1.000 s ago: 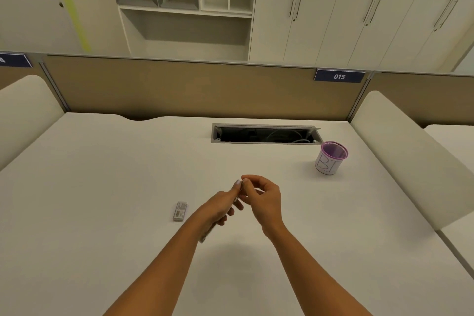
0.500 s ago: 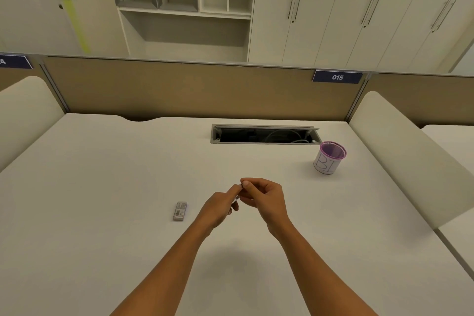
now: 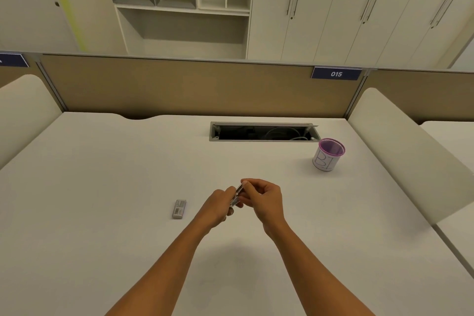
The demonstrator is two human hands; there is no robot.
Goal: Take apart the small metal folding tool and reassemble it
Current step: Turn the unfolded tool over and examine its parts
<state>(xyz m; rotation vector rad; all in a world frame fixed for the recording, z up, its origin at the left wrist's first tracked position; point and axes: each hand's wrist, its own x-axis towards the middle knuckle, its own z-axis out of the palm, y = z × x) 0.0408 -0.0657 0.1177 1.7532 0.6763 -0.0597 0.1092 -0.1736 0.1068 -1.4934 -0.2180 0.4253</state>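
Two hands meet over the middle of the surface (image 3: 102,187), both closed on the folding tool (image 3: 237,195). Left hand (image 3: 219,206) wraps the lower end, fingers curled under it. Right hand (image 3: 264,199) pinches the upper end between thumb and fingertips. Tool is held clear of the surface, tilted, its far end higher; a narrow silver strip shows between the two hands, the rest hidden by fingers.

Just left of the left hand, apart from it, a small flat metal piece (image 3: 179,209) lies on the surface. It looks like a part already taken off the tool, though too small to be sure.

Judgement: the taking-apart step is under way, or the turn toward refitting is close; cannot tell which from the grip alone. Whether a blade or plate is being swung out or slid is hidden.

Next move likely calls for the left hand to brace the body while the right works a thin part at the pivot end. Fine pinch needed; small parts could slip.

Further out: a purple-rimmed cup (image 3: 327,155) to the right, well apart, and an open cable slot (image 3: 264,132) at the back.
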